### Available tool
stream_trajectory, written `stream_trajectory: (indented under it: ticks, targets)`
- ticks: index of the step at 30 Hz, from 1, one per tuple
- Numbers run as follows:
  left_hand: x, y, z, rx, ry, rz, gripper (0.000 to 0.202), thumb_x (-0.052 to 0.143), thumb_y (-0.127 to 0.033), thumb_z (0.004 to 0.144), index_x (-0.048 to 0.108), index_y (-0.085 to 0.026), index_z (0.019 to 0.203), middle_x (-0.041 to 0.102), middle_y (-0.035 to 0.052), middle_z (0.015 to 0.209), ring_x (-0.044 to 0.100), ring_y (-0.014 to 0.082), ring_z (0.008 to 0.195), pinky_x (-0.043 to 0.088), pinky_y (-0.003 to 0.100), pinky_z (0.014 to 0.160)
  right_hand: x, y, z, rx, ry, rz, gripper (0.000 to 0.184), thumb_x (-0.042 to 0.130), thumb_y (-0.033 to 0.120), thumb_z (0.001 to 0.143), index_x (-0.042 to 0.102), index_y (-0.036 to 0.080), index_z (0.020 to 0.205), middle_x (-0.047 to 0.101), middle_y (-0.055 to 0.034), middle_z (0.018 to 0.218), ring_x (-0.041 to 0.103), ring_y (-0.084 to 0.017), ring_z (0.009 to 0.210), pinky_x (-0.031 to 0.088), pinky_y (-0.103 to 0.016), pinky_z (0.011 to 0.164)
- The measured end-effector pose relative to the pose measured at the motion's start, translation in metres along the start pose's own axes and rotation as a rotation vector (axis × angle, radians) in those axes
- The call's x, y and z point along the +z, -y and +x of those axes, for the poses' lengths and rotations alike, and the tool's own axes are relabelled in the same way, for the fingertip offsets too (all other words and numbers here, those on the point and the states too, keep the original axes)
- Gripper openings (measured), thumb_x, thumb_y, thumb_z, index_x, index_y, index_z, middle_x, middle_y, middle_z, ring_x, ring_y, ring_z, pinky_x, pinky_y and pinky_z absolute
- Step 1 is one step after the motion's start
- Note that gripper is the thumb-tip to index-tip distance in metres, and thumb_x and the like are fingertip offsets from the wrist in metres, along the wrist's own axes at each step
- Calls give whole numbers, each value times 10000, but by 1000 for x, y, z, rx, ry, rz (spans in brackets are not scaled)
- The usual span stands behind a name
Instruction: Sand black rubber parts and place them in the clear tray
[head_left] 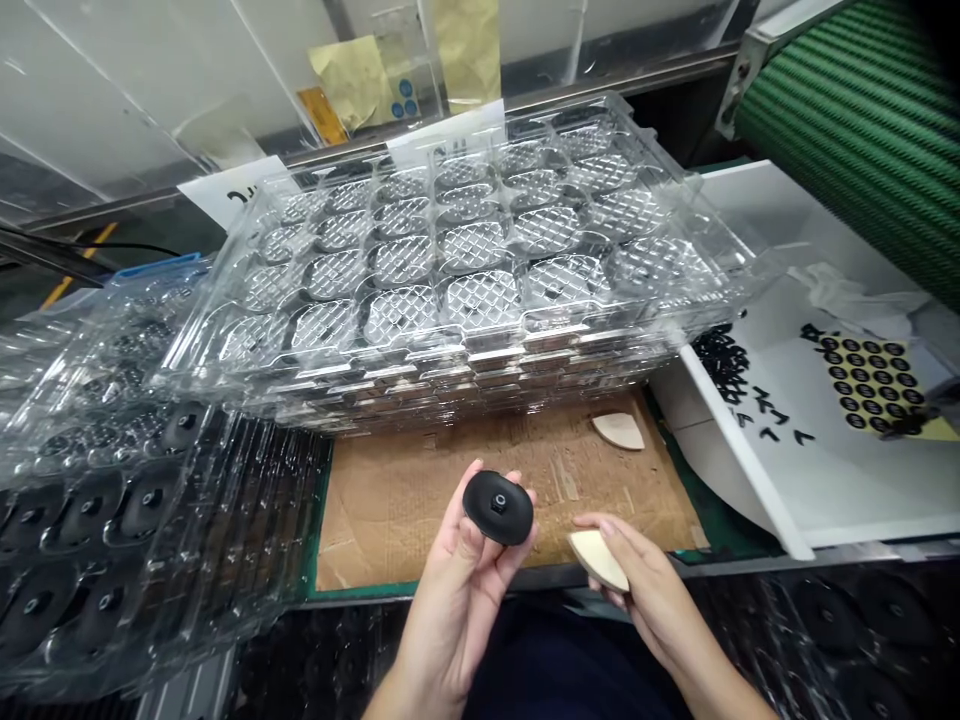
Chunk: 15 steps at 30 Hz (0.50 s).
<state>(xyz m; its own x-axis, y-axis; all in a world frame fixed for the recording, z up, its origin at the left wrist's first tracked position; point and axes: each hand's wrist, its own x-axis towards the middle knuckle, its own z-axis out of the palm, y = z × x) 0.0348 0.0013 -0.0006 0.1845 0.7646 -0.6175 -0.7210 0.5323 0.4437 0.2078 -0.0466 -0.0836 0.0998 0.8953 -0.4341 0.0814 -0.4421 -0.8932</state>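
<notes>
Above the brown cardboard sheet (390,490), toward its near edge, the left hand (474,582) cradles a black, oval, plastic-looking piece (498,510), studded face up, presumably for easy viewing, while the right hand (641,572) pinches a cream, leaf-shaped pad (598,560).

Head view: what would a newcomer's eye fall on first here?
Probably the glinting stack of clear trays, filling the upper middle. Below it, the left hand holds a black oval piece and the right hand a pale piece. At upper right, the ribbed green surface stands out.
</notes>
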Motion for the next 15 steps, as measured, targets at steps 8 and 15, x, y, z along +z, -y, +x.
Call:
stream_trajectory:
  ticks: [8,15]
  targets:
    - [-1,5,-4,11,-5,68,490,761,-274,667,612,-223,1131,648,97,1207,606,275,1093,512,374,906,15,83,1,-190,-9,79,272,569,352,837,601,210,1067,649,-46,896,612,-144,719,488,-218,582]
    - [-12,6,-16,-11,-9,167,516,763,-254,663,616,-203,1155,678,115,1133,631,256,1024,524,305,845,37,140,-4,-586,385,-306,207,486,80,859,654,182,923,638,-6,834,596,-105,749,462,-196,692]
